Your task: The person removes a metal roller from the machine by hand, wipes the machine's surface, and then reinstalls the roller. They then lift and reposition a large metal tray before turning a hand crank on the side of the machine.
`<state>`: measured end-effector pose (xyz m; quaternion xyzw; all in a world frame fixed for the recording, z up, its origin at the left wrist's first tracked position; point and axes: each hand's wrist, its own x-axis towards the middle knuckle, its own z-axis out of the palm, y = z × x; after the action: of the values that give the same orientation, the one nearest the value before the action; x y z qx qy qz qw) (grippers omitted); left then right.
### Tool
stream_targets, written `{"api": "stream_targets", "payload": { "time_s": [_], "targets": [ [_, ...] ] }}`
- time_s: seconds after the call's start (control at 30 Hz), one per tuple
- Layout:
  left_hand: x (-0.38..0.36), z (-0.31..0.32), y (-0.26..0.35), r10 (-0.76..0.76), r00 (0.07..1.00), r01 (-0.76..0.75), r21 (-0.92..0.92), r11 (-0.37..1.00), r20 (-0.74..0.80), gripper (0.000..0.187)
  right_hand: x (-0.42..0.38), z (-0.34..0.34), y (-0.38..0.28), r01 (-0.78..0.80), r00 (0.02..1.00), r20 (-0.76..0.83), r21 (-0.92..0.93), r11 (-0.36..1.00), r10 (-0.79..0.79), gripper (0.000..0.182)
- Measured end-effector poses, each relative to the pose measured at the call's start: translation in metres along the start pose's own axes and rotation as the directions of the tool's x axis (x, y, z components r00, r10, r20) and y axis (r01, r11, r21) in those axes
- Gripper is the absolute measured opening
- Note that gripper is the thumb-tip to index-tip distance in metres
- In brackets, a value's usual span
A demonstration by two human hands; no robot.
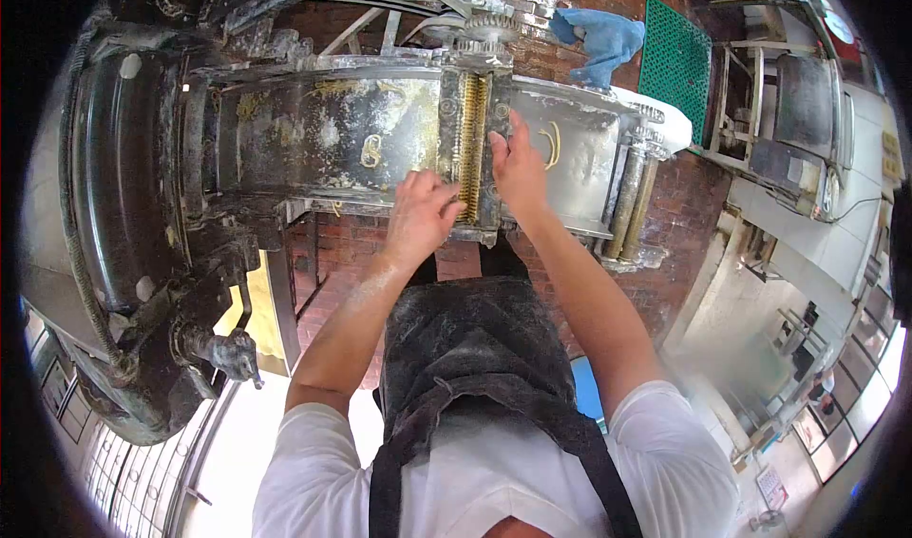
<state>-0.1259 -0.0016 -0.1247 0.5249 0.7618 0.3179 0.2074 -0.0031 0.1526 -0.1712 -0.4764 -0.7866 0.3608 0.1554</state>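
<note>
Bending its fingers loosely, the left hand (425, 213) sits beside the lower end of the ridged, brass-coloured roller (472, 149) at twelve o'clock; whether it grips anything, I cannot tell. The right hand (520, 169), forefinger and thumb parted, is by the roller's worn metal frame (496, 144), while pale, curved strands (552, 147) lie at one o'clock on smooth metal.

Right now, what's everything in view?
Ridged roller unit: one, brass-coloured, centre.
Metal bed: two sections, grey, flanking unit.
Strands: several, yellowish, both sections.
Smooth rollers: two, metallic, bed's right end.
Drum: one, black, far left.
Cloth: one, blue, beyond bed.
Perforated mat: one, green, beyond, right.
Bricks: many, red, below bed.
Apron: one, black, worn.
Shirt: one, white, beneath apron.
Left hand: one, bare, at unit's left.
Right hand: one, bare, at unit's right.
</note>
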Motion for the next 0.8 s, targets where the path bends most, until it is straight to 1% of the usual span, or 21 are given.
{"api": "stream_targets", "payload": {
  "time_s": [0.03,0.13,0.17,0.2,0.23,0.27,0.3,0.33,0.37,0.4,0.43,0.47,0.5,0.53,0.57,0.6,0.63,0.67,0.7,0.77,0.8],
  "targets": [
    [0.001,0.000,0.003,-0.026,0.996,0.024,0.024,0.999,0.081,0.023,0.001,0.000,0.000,-0.011,1.000,0.002,-0.010,1.000,0.011,0.051],
    [0.004,0.008,-0.002,-0.080,0.989,0.078,0.023,0.997,0.124,0.031,0.001,-0.004,-0.005,-0.063,0.997,0.035,0.023,0.998,0.062,0.051],
    [0.006,0.014,-0.002,-0.071,0.989,0.069,0.015,0.997,0.127,0.031,0.002,-0.009,-0.004,-0.067,0.997,0.026,0.017,0.998,0.067,0.051],
    [0.013,0.015,0.005,-0.112,0.992,0.111,-0.020,0.994,-0.060,0.038,0.002,-0.014,-0.002,-0.088,0.992,0.097,0.045,0.995,0.083,0.050],
    [0.021,0.017,0.008,-0.156,0.957,0.145,-0.062,0.988,-0.247,0.046,0.006,-0.018,-0.001,-0.107,0.982,0.165,0.075,0.991,0.094,0.049],
    [0.030,0.022,0.004,-0.220,0.937,0.195,-0.117,0.974,-0.270,0.050,0.009,-0.024,0.005,-0.111,0.983,0.157,0.070,0.991,0.099,0.049],
    [0.038,0.029,-0.004,-0.220,0.940,0.194,-0.122,0.973,-0.261,0.050,0.009,-0.034,0.018,-0.068,0.989,0.134,0.057,0.996,0.059,0.049],
    [0.046,0.039,-0.014,-0.352,0.924,0.326,-0.173,0.930,-0.151,0.051,0.010,-0.043,0.033,-0.021,0.993,0.116,0.044,0.999,0.015,0.050],
    [0.050,0.049,-0.023,-0.471,0.881,0.454,-0.207,0.866,-0.038,0.054,0.011,-0.051,0.061,-0.022,0.993,0.118,0.041,0.999,0.017,0.050],
    [0.050,0.061,-0.027,-0.530,0.848,0.512,-0.246,0.823,-0.011,0.061,0.009,-0.055,0.102,0.072,0.997,0.008,-0.296,0.952,-0.073,0.052],
    [0.049,0.060,-0.027,-0.533,0.846,0.513,-0.250,0.821,-0.014,0.061,0.007,-0.050,0.129,0.120,0.978,-0.064,-0.605,0.787,-0.199,0.054],
    [0.050,0.058,-0.025,-0.537,0.844,0.514,-0.273,0.813,-0.010,0.060,0.005,-0.038,0.141,0.129,0.976,-0.060,-0.605,0.785,-0.207,0.054],
    [0.051,0.056,-0.022,-0.539,0.842,0.514,-0.294,0.805,-0.004,0.060,0.003,-0.023,0.147,-0.024,0.998,-0.058,-0.465,0.885,-0.003,0.051],
    [0.052,0.055,-0.020,-0.540,0.842,0.515,-0.293,0.805,-0.004,0.060,0.001,-0.016,0.133,-0.201,0.979,-0.022,-0.315,0.928,0.204,0.049],
    [0.054,0.053,-0.017,-0.543,0.840,0.516,-0.299,0.803,-0.008,0.057,0.002,-0.009,0.118,-0.199,0.979,-0.022,-0.311,0.929,0.202,0.049],
    [0.054,0.051,-0.016,-0.544,0.839,0.516,-0.302,0.802,-0.012,0.054,0.005,-0.014,0.068,-0.193,0.967,0.162,-0.043,0.980,0.198,0.051],
    [0.054,0.049,-0.017,-0.538,0.843,0.511,-0.296,0.807,-0.014,0.054,0.009,-0.018,0.039,-0.221,0.934,0.329,0.230,0.948,0.138,0.052],
    [0.057,0.046,-0.019,-0.547,0.837,0.527,-0.278,0.803,0.005,0.053,0.014,0.002,0.063,-0.083,0.986,0.154,0.165,0.983,0.057,0.046],
    [0.060,0.044,-0.021,-0.558,0.829,0.545,-0.260,0.797,0.026,0.053,0.025,0.001,0.063,-0.079,0.988,0.147,0.171,0.982,0.054,0.046],
    [0.078,0.025,-0.014,-0.564,0.824,0.554,-0.297,0.778,0.061,0.054,0.041,-0.011,0.053,-0.358,0.930,0.189,0.262,0.896,0.316,0.047],
    [0.087,0.020,-0.012,-0.571,0.815,0.566,-0.339,0.752,0.097,0.056,0.042,-0.018,0.041,-0.355,0.931,0.190,0.262,0.898,0.312,0.047]
  ]
}}
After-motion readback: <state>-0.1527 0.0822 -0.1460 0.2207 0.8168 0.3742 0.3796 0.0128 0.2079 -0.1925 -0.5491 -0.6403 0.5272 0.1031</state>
